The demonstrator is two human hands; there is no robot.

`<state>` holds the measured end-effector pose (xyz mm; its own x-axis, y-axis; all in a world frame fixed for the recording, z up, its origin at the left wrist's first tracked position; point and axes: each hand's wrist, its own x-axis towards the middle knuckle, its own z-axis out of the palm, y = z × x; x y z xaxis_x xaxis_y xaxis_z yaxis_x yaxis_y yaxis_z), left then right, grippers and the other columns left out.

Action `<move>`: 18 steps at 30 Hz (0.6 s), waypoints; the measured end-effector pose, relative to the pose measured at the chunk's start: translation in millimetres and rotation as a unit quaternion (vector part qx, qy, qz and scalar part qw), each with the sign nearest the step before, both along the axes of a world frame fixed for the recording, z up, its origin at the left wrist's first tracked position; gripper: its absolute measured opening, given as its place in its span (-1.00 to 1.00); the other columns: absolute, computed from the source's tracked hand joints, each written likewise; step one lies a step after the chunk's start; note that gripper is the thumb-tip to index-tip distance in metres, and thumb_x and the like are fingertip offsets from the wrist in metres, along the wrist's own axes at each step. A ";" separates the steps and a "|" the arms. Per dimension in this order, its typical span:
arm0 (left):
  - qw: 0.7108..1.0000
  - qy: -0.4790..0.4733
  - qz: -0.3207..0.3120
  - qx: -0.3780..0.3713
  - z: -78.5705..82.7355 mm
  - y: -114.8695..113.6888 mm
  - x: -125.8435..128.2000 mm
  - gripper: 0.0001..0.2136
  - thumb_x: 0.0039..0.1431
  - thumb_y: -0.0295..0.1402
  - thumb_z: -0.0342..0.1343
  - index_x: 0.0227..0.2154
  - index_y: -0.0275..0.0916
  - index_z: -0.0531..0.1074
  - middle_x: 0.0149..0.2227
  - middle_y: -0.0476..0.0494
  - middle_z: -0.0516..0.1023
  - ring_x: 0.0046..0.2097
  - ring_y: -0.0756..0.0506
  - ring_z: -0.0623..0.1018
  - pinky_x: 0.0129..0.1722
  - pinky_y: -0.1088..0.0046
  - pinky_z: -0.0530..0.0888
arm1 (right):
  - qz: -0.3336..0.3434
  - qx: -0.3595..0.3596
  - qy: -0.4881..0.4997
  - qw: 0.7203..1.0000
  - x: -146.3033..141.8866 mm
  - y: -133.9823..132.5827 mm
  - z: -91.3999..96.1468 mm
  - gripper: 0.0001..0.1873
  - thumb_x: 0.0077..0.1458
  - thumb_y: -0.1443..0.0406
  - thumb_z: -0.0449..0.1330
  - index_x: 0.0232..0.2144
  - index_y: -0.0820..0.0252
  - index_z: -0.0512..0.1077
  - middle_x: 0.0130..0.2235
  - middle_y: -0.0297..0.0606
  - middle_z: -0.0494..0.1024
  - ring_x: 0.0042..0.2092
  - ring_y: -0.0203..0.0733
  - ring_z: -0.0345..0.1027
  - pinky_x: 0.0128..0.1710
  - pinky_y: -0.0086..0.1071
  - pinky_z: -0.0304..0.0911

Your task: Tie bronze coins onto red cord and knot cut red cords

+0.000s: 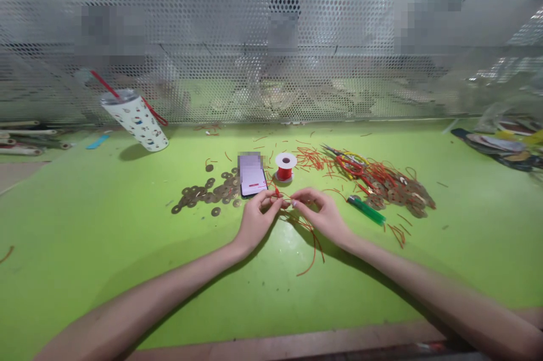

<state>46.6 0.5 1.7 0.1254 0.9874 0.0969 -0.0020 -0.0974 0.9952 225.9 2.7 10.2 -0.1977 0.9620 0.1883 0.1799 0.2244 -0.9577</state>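
My left hand [257,218] and my right hand [320,213] meet at the middle of the green table [106,236], fingertips pinched together on a red cord [311,245]. The cord's loose end trails toward me below the right hand. Small coins seem threaded on the cord between the fingers, but they are too small to be sure. A pile of loose bronze coins [206,194] lies left of my left hand. A spool of red cord [285,167] stands just beyond the hands.
A phone [253,175] lies beside the spool. A green lighter [366,209], scissors [345,158] and a heap of coins tied with red cord [396,187] lie to the right. A patterned cup [136,117] leans at back left. A perforated metal screen [271,38] closes the far edge.
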 end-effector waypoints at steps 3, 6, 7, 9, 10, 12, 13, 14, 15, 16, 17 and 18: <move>1.000 0.007 0.013 0.006 0.6 -0.1 -0.2 -0.86 0.21 -0.31 0.21 -0.28 -0.29 0.47 -0.29 -0.17 0.65 -0.23 -0.10 0.65 -0.14 0.36 0.55 | 0.014 -0.015 -0.007 1.000 -2.5 -3.4 -0.1 -0.81 0.17 0.15 0.25 -0.31 0.14 0.54 -0.26 -0.17 0.64 -0.23 -0.09 0.50 -0.15 -0.15 0.38; 1.000 0.005 0.014 0.011 0.4 -0.8 -0.5 -0.86 0.21 -0.31 0.21 -0.29 -0.29 0.47 -0.29 -0.15 0.64 -0.23 -0.10 0.64 -0.14 0.37 0.55 | 0.017 -0.036 0.011 0.999 -1.7 -2.2 -4.0 -0.76 0.16 0.12 0.26 -0.23 0.15 0.53 -0.31 -0.19 0.64 -0.27 -0.11 0.52 -0.20 -0.18 0.40; 1.000 0.006 0.012 0.013 0.0 -1.0 -0.5 -0.86 0.21 -0.30 0.21 -0.28 -0.28 0.47 -0.30 -0.15 0.64 -0.23 -0.11 0.64 -0.14 0.36 0.55 | 0.020 -0.043 0.017 0.999 -0.9 -1.2 -5.3 -0.73 0.15 0.12 0.27 -0.17 0.15 0.51 -0.33 -0.21 0.63 -0.28 -0.12 0.52 -0.20 -0.19 0.40; 1.000 0.008 0.007 0.015 -0.5 -1.2 -0.5 -0.85 0.22 -0.29 0.20 -0.27 -0.28 0.47 -0.30 -0.15 0.64 -0.22 -0.12 0.65 -0.14 0.35 0.56 | 0.032 -0.056 0.020 0.998 0.7 0.7 -7.3 -0.65 0.15 0.11 0.27 -0.07 0.15 0.48 -0.37 -0.25 0.62 -0.31 -0.13 0.52 -0.20 -0.19 0.40; 1.000 0.011 0.006 0.016 -0.5 -1.3 -0.5 -0.85 0.22 -0.29 0.20 -0.27 -0.28 0.46 -0.30 -0.15 0.64 -0.22 -0.12 0.65 -0.14 0.34 0.56 | 0.041 -0.064 0.017 0.997 1.2 1.4 -7.7 -0.63 0.16 0.11 0.26 -0.04 0.16 0.47 -0.37 -0.25 0.62 -0.31 -0.13 0.53 -0.20 -0.18 0.40; 1.000 0.018 0.006 0.018 0.2 -1.5 -0.3 -0.85 0.22 -0.29 0.20 -0.27 -0.28 0.46 -0.28 -0.16 0.64 -0.21 -0.13 0.65 -0.14 0.34 0.55 | 0.063 -0.079 0.004 0.995 1.7 1.9 -7.3 -0.63 0.18 0.10 0.24 -0.04 0.17 0.48 -0.36 -0.22 0.64 -0.32 -0.12 0.54 -0.22 -0.19 0.41; 1.000 0.022 0.006 0.020 0.9 -1.7 -0.3 -0.85 0.22 -0.29 0.20 -0.27 -0.28 0.46 -0.27 -0.16 0.64 -0.20 -0.13 0.65 -0.13 0.35 0.55 | 0.071 -0.081 -0.005 0.994 1.7 1.9 -6.7 -0.66 0.19 0.10 0.23 -0.07 0.18 0.50 -0.35 -0.21 0.65 -0.32 -0.11 0.54 -0.24 -0.19 0.41; 0.999 0.026 0.007 0.023 1.8 -2.0 -0.2 -0.86 0.21 -0.30 0.20 -0.27 -0.28 0.46 -0.25 -0.17 0.64 -0.19 -0.13 0.65 -0.13 0.35 0.55 | 0.075 -0.076 -0.016 0.994 1.5 1.7 -5.8 -0.69 0.20 0.11 0.22 -0.11 0.18 0.52 -0.34 -0.19 0.65 -0.32 -0.10 0.55 -0.25 -0.20 0.41; 0.999 0.029 0.007 0.026 2.8 -2.5 -0.2 -0.86 0.21 -0.30 0.21 -0.27 -0.28 0.47 -0.23 -0.17 0.64 -0.18 -0.13 0.64 -0.12 0.35 0.55 | 0.074 -0.064 -0.029 0.995 1.3 1.5 -4.9 -0.72 0.20 0.12 0.21 -0.15 0.18 0.53 -0.33 -0.18 0.66 -0.31 -0.09 0.55 -0.25 -0.21 0.41; 0.999 0.031 0.007 0.030 3.9 -3.1 -0.2 -0.86 0.21 -0.30 0.21 -0.27 -0.28 0.47 -0.22 -0.17 0.64 -0.17 -0.13 0.64 -0.11 0.36 0.54 | 0.069 -0.046 -0.041 0.996 1.1 1.3 -4.0 -0.75 0.21 0.14 0.21 -0.19 0.18 0.54 -0.32 -0.18 0.66 -0.30 -0.09 0.56 -0.25 -0.21 0.40; 0.999 0.033 0.006 0.033 5.0 -3.9 -0.3 -0.86 0.21 -0.30 0.21 -0.27 -0.28 0.48 -0.22 -0.18 0.65 -0.16 -0.13 0.64 -0.10 0.36 0.54 | 0.060 -0.026 -0.054 0.996 0.9 1.1 -3.3 -0.78 0.21 0.16 0.21 -0.22 0.17 0.54 -0.30 -0.18 0.67 -0.28 -0.08 0.56 -0.25 -0.22 0.40; 0.999 0.034 0.006 0.035 6.1 -4.6 -0.5 -0.85 0.22 -0.29 0.20 -0.27 -0.28 0.49 -0.21 -0.18 0.65 -0.16 -0.13 0.63 -0.10 0.36 0.54 | 0.051 -0.004 -0.067 0.996 1.0 1.0 -2.8 -0.80 0.21 0.19 0.20 -0.24 0.16 0.54 -0.29 -0.18 0.67 -0.27 -0.08 0.56 -0.25 -0.22 0.39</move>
<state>46.1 -4.2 7.7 0.1216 0.9801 0.1569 0.0663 -0.1657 0.9839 226.9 3.6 7.5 -0.3170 0.9372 0.1452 0.2836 0.2398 -0.9285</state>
